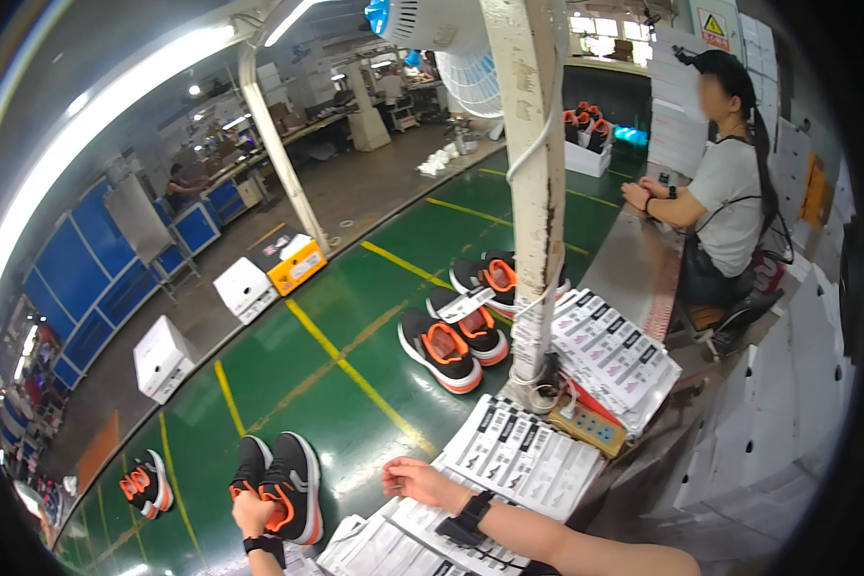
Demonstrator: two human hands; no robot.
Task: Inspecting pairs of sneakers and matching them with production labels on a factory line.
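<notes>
The black and orange pair of sneakers [280,485] lies on the green belt [355,317] close to its near edge, soles down and side by side, so both shoes can be lifted as one. The left hand [252,516] is on the heel end of this pair, its grip pressed around the rim of the nearer shoe; how the fingers close behind the shoe cannot be told.

The right hand [422,480] rests with its grip loosely spread, pinching nothing, on the stacks of printed label sheets [518,451] that cover the desk [643,259] at the belt's right edge. The sheets are laid overlapping in rows, likely so each can be picked off the top within easy reach.

Farther along the belt, more pairs of sneakers [456,336] lie spaced apart, one carrying a white tag. A white post [538,192] stands at the desk's edge with a cable running down it to a yellow power strip [586,427]. Another person [725,192] sits at the far end of the desk, forearms resting on it. White shoe boxes [163,357] stand along the belt's left edge.
</notes>
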